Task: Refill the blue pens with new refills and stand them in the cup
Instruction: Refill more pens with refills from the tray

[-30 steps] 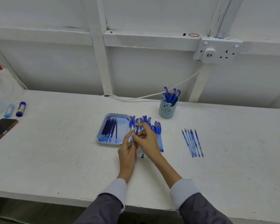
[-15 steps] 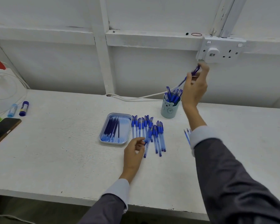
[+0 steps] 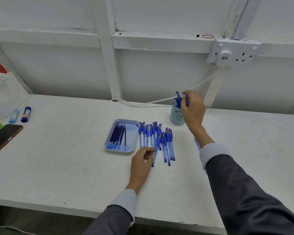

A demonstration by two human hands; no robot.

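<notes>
The white surface (image 3: 58, 158) is carrying a tray (image 3: 120, 151) of refills (image 3: 118, 135), with loose blue pens (image 3: 166, 143) lying at its three o'clock. Up at one o'clock the right hand (image 3: 193, 111) is pinching a pen (image 3: 186, 100) at the cup (image 3: 176, 117) mouth. The left hand (image 3: 141, 164) is curling fingers over the pens' near ends; I cannot tell whether it is gripping one.

Refills (image 3: 197, 145) mostly hidden behind rt sleeve (image 3: 214, 152).

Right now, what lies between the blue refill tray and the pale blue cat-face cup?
The loose blue pens lying on the white table, head view.
</notes>
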